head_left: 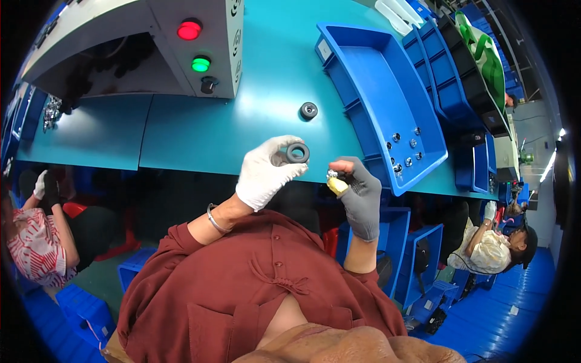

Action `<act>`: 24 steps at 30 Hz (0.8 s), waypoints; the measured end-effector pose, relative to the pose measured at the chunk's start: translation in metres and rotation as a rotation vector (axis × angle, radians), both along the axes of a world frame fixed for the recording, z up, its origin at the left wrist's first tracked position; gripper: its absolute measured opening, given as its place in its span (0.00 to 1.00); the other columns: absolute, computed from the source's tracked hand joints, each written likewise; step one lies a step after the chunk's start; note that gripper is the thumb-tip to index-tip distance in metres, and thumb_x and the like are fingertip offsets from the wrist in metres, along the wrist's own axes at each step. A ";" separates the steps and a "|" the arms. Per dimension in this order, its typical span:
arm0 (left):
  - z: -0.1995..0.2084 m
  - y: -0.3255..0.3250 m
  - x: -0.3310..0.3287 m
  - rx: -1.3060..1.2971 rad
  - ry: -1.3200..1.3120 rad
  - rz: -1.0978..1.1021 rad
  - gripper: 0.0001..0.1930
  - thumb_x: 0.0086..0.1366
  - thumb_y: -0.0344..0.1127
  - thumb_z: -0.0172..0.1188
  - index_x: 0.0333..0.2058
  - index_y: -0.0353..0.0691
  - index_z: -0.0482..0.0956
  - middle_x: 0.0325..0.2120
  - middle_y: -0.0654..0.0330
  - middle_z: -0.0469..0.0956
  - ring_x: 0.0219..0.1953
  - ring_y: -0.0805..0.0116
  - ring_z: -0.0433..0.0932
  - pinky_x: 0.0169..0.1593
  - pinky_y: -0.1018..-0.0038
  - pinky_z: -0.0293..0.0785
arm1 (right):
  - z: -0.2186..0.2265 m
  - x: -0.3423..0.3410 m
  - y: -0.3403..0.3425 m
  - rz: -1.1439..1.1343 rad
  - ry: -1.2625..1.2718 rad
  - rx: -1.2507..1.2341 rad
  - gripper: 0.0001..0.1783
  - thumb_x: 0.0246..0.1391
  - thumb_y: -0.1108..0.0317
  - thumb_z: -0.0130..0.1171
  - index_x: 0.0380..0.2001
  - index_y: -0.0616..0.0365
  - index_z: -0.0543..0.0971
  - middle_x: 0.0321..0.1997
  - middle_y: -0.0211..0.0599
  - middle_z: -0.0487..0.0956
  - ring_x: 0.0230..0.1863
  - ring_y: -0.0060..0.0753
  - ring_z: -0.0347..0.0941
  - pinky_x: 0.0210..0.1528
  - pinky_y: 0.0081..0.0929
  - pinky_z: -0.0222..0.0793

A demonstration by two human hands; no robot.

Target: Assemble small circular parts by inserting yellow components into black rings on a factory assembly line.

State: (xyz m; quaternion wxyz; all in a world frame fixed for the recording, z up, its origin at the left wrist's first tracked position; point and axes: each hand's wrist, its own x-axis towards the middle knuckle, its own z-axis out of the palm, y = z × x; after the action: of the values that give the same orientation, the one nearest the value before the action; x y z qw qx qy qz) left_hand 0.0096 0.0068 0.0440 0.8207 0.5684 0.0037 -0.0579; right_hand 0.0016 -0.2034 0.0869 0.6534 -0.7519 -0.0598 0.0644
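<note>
My left hand (264, 172), in a white glove, is closed around a dark grey ring-shaped part (298, 153) whose round hole faces up. To its right, my right hand (358, 196) wears a grey glove with bare or covered fingertips and pinches a small shiny metal piece (331, 173). Yellow wrapping shows on its thumb. The two hands are apart, just over the table's near edge. Beyond them a black wheel-like part (308, 111) with a light centre lies on the green tabletop (266, 121).
A long blue tray (387, 91) at the right holds several small shiny metal parts (413, 143). At the upper left stands a white machine (181, 66) with a red light (189, 29) and a green light (201, 63). Other people sit at both sides.
</note>
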 end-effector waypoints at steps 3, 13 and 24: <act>-0.002 0.000 -0.006 -0.059 -0.032 0.019 0.24 0.56 0.14 0.65 0.53 0.27 0.71 0.46 0.50 0.78 0.45 0.62 0.84 0.47 0.73 0.82 | -0.007 -0.001 0.004 -0.004 0.069 0.087 0.16 0.52 0.80 0.63 0.46 0.65 0.81 0.46 0.30 0.78 0.45 0.18 0.74 0.48 0.18 0.70; -0.008 -0.004 -0.021 -0.105 -0.022 -0.025 0.24 0.56 0.13 0.65 0.51 0.29 0.70 0.47 0.50 0.78 0.46 0.63 0.83 0.49 0.72 0.82 | -0.012 -0.005 0.012 -0.036 0.092 0.170 0.13 0.54 0.78 0.62 0.44 0.63 0.78 0.42 0.29 0.80 0.43 0.17 0.75 0.46 0.16 0.70; -0.025 -0.006 -0.024 -0.436 0.087 -0.064 0.24 0.72 0.38 0.59 0.59 0.27 0.69 0.46 0.56 0.75 0.44 0.70 0.76 0.51 0.70 0.75 | -0.018 -0.019 0.010 -0.047 0.088 0.222 0.13 0.55 0.79 0.62 0.45 0.64 0.79 0.44 0.31 0.80 0.45 0.19 0.76 0.49 0.17 0.71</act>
State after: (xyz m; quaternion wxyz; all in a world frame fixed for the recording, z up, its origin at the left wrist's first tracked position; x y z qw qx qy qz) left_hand -0.0142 0.0003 0.0188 0.9209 0.3745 0.0084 -0.1081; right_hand -0.0178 -0.1934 0.0685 0.7358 -0.6728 -0.0201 0.0752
